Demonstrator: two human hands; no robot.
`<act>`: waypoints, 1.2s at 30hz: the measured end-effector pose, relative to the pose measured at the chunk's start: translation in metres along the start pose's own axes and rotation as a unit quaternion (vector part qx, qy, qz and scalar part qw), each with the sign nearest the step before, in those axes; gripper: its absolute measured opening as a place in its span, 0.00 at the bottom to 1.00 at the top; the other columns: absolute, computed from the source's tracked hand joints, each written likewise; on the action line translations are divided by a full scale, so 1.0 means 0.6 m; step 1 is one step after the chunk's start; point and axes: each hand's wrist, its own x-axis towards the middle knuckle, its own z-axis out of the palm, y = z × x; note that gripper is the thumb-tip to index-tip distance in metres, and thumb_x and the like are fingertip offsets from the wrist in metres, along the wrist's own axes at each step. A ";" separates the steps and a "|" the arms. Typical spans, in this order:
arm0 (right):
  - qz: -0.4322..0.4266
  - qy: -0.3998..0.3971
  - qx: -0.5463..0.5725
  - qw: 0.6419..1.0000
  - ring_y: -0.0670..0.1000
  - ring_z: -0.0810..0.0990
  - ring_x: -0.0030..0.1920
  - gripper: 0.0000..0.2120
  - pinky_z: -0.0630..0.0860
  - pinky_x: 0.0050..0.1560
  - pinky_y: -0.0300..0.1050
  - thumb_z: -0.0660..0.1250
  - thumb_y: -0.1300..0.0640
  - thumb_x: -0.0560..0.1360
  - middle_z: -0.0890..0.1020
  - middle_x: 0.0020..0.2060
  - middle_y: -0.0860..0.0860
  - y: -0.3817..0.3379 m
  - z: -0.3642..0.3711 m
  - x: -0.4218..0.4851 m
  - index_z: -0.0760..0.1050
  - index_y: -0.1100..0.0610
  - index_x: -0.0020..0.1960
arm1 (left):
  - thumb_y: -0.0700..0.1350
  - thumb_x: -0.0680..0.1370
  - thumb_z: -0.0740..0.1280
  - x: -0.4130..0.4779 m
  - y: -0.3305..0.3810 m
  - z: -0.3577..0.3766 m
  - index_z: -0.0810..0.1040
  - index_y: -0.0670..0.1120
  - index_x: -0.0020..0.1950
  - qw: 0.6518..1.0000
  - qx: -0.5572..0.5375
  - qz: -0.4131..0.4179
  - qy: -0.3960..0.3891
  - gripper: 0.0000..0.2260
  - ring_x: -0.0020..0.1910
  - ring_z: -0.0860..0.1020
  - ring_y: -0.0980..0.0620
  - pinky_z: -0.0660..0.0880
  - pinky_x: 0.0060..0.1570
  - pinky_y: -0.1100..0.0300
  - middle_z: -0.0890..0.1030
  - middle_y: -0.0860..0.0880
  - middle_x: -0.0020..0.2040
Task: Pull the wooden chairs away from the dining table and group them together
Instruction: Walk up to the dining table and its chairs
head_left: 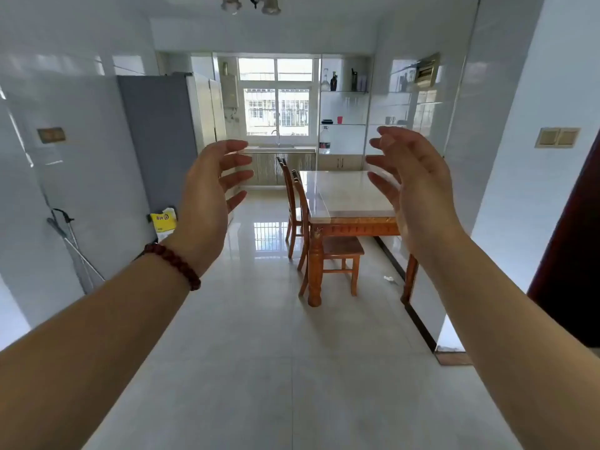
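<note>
A wooden dining table [350,220] with a glossy top stands against the right wall, some way ahead. Two wooden chairs are tucked under its left side: the nearer chair [337,246] and the farther chair [290,206] behind it. My left hand [211,190], with a bead bracelet at the wrist, is raised in the air left of the chairs, fingers spread. My right hand [409,183] is raised in front of the table's right part, fingers apart too. Neither hand touches anything.
A grey fridge [159,147] stands on the left with a yellow bag [164,222] at its foot. A mop [74,248] leans on the left wall. Kitchen counter and sink [279,151] lie at the back. Pale tiled floor [259,352] stretches ahead.
</note>
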 end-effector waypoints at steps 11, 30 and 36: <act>0.019 0.001 -0.010 1.000 0.51 0.82 0.55 0.04 0.77 0.60 0.48 0.67 0.55 0.76 0.82 0.53 0.50 0.245 0.047 0.337 0.79 0.48 0.49 | 0.50 0.79 0.56 0.349 -0.180 0.040 0.79 0.52 0.47 0.999 0.009 -0.016 0.032 0.12 0.48 0.78 0.55 0.73 0.53 0.56 0.79 0.52 0.47; 0.029 0.026 -0.012 0.999 0.49 0.82 0.52 0.07 0.76 0.60 0.48 0.66 0.56 0.76 0.84 0.46 0.46 0.595 0.198 0.699 0.79 0.46 0.43 | 0.49 0.79 0.54 0.832 -0.433 -0.049 0.78 0.53 0.45 0.999 0.008 -0.033 0.005 0.13 0.45 0.79 0.56 0.72 0.47 0.59 0.80 0.53 0.45; 0.031 0.040 -0.023 0.998 0.47 0.82 0.50 0.06 0.78 0.56 0.45 0.65 0.57 0.76 0.83 0.46 0.45 0.666 0.180 0.775 0.79 0.47 0.45 | 0.49 0.80 0.53 0.914 -0.506 -0.022 0.78 0.53 0.46 0.999 0.007 -0.049 -0.010 0.13 0.44 0.78 0.57 0.71 0.46 0.60 0.80 0.54 0.44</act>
